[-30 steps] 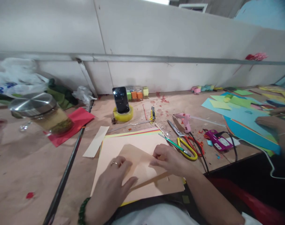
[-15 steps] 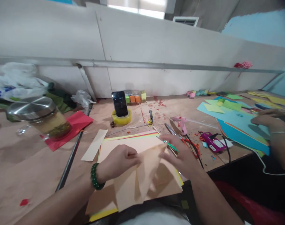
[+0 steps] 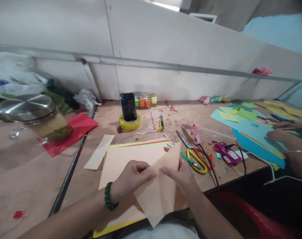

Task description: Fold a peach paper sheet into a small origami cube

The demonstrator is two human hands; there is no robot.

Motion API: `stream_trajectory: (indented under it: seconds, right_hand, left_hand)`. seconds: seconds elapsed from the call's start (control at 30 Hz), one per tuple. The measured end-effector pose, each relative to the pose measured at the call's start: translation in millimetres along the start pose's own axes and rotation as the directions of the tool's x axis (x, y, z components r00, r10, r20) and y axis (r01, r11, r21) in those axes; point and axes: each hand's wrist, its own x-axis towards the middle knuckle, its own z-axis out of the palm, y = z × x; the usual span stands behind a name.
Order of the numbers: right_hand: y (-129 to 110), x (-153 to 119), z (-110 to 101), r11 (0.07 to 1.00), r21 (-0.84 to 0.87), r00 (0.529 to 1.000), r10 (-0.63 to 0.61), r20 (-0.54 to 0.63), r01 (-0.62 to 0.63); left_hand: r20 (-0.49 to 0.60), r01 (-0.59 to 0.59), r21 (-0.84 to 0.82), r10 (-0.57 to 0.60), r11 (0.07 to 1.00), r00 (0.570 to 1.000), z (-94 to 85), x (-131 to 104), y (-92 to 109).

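Observation:
A sheet of peach paper (image 3: 163,189), partly folded, is held up between both hands over a stack of coloured paper (image 3: 126,157). My left hand (image 3: 132,177), with a green bead bracelet at the wrist, pinches the sheet's upper left edge between thumb and fingers. On the other side my right hand (image 3: 182,172) grips it, thumb in front and fingers behind, most of them hidden by the paper. One corner of the sheet points up, another hangs down toward my lap. Just right of it lie a green pen (image 3: 188,158) and scissors (image 3: 198,162) with yellow and red handles.
A pink glue gun (image 3: 195,132) and purple box (image 3: 227,153) with cables lie to the right, near another person's hand (image 3: 280,134). A phone (image 3: 128,107) stands in a tape roll (image 3: 129,123). On the left is a lidded glass jar (image 3: 51,127) on red paper (image 3: 85,122).
The peach sheet has been turned and lifted, its corner now pointing up. My right hand has come down and closed on its right side; the scissors' yellow handle has come into sight.

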Motion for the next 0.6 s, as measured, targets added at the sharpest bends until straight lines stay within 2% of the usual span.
stream_trajectory:
  seconds: [0.17,0.6]
  right_hand:
    - [2.7,1.3,-1.5,1.0,-0.021,1.0,-0.01,-0.019,0.01]
    - [-1.7,0.4,4.6,0.993,-0.1,0.994,-0.073,-0.084,0.065]
  left_hand:
    - [0.011,0.042,-0.034,-0.042,0.999,0.999,1.3,-0.2,0.8]
    - [-0.027,-0.105,0.133,0.11,0.986,0.994,4.9,-3.5,-2.0]
